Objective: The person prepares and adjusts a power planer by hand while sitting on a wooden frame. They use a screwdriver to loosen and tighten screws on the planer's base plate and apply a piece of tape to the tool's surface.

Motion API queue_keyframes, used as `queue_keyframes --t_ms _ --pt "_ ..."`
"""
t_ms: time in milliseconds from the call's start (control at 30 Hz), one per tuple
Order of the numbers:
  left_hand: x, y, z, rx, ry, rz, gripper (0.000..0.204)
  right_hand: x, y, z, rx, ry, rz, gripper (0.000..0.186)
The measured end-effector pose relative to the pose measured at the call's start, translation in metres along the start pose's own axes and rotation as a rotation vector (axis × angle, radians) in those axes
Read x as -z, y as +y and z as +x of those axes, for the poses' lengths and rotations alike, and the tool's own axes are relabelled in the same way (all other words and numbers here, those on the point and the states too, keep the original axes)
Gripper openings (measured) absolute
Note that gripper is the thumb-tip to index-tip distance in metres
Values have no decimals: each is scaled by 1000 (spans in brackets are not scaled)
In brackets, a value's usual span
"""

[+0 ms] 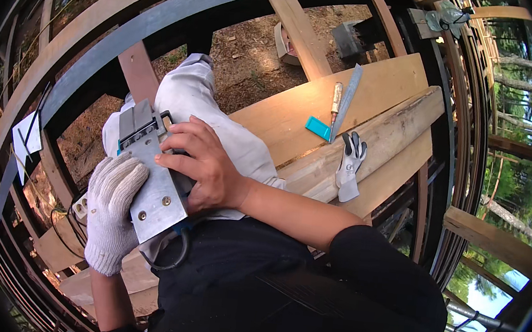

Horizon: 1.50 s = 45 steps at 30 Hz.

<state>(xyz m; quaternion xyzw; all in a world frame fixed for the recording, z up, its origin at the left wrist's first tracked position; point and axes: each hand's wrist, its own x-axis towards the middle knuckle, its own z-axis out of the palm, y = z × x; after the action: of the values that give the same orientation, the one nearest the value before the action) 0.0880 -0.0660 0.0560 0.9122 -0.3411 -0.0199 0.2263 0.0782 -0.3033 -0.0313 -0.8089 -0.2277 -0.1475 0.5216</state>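
Observation:
An electric planer (157,197) rests upside down on my lap, its flat metal sole facing up and its cutter slot showing near the middle. My left hand (113,206), in a white knitted glove, is closed round the planer's left side. My bare right hand (205,166) grips the opposite side, with its fingers bent over the edge beside the cutter slot. The thumb and the undersides of those fingers are partly hidden. A dark curved handle or cord (174,253) sticks out at the planer's near end.
Wooden planks (271,112) lie to the right on a dark frame. On them are a screwdriver (336,99), a metal straightedge (348,100), a small teal case (318,128) and a grey-white glove (349,171). A power socket (80,206) and cables sit at left. Beams cross open gaps above ground.

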Motion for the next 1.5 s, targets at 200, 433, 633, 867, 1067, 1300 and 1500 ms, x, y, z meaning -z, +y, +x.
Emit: queue_keyframes --t_ms 200,433,633,867,1067,1300,1500 --pt "-6 2 14 -35 -63 67 62 9 10 -8 -36 0 14 73" --pt "2 12 21 -2 -73 -6 64 137 86 -48 -591 264 -292 84" --pt "5 6 14 30 -75 -40 62 244 206 -106 -1120 -99 -1093 56" --pt "1 5 15 25 -46 -61 62 259 250 -126 -1256 -73 -1018 48" --pt "1 3 14 40 -39 -95 67 269 184 -59 -741 278 -997 64" --pt "2 -5 19 7 -20 -123 67 210 46 112 -418 153 220 61" --pt "-4 -6 10 56 9 -181 55 127 51 171 -294 -235 411 67"
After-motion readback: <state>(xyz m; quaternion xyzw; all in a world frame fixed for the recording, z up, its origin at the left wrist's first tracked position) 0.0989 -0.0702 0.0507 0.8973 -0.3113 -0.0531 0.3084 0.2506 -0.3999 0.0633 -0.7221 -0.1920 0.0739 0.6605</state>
